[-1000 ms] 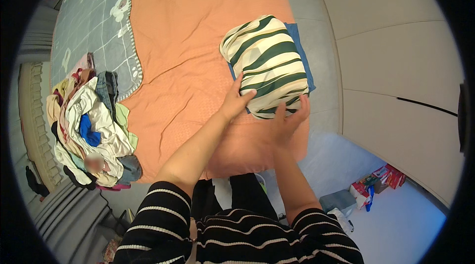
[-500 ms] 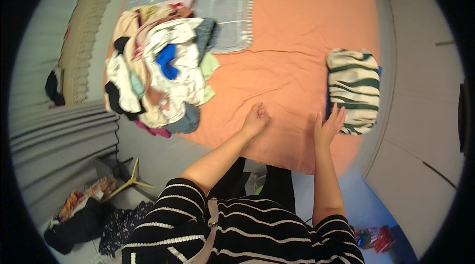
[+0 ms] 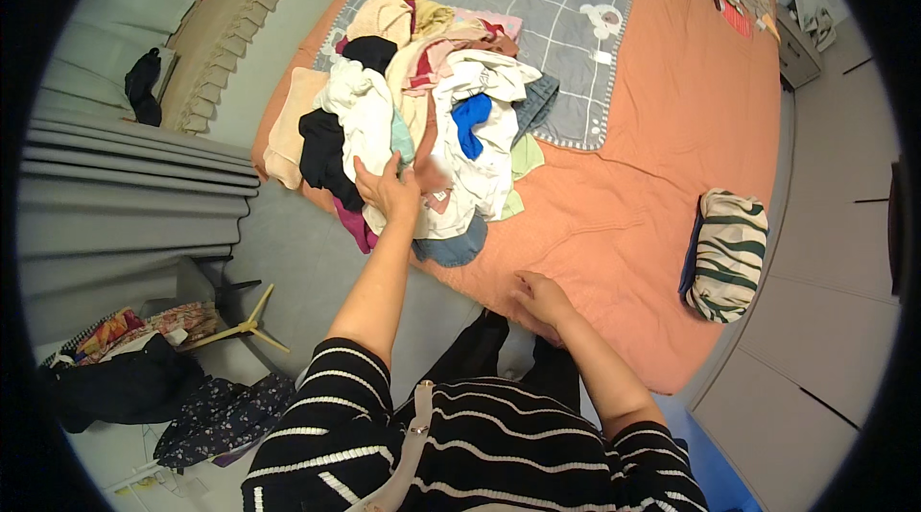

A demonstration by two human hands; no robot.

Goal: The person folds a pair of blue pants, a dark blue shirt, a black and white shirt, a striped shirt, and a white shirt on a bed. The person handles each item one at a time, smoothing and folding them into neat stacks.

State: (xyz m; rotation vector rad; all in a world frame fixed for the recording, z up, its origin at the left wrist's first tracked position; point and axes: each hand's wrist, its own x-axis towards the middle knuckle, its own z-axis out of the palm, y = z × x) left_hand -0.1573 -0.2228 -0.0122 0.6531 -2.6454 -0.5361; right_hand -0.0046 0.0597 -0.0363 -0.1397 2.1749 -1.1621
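A heap of mixed clothes lies on the bed's left part. My left hand point(image 3: 389, 190) is at its near side, fingers apart, over the lower end of a white garment point(image 3: 360, 114). It holds nothing that I can see. Beside it are a black garment point(image 3: 324, 145), a teal piece point(image 3: 401, 138) and a white shirt point(image 3: 489, 176) with a bright blue item point(image 3: 470, 125) on top. My right hand point(image 3: 543, 301) hovers by the bed's near edge, fingers loosely bent and empty. Off to the right sits a folded bundle point(image 3: 731, 258) with green and cream stripes.
An orange sheet point(image 3: 633, 243) covers the bed, with a grey patterned blanket point(image 3: 576, 51) at the far side. Grey curtains point(image 3: 134, 176) hang on the left. A yellow hanger point(image 3: 251, 325) and dark clothes point(image 3: 125, 382) are at lower left. Pale cabinets point(image 3: 815, 320) line the right.
The view has turned toward the left. My left hand has gone from above the sheet to the clothes heap. My right hand has come away from the striped bundle.
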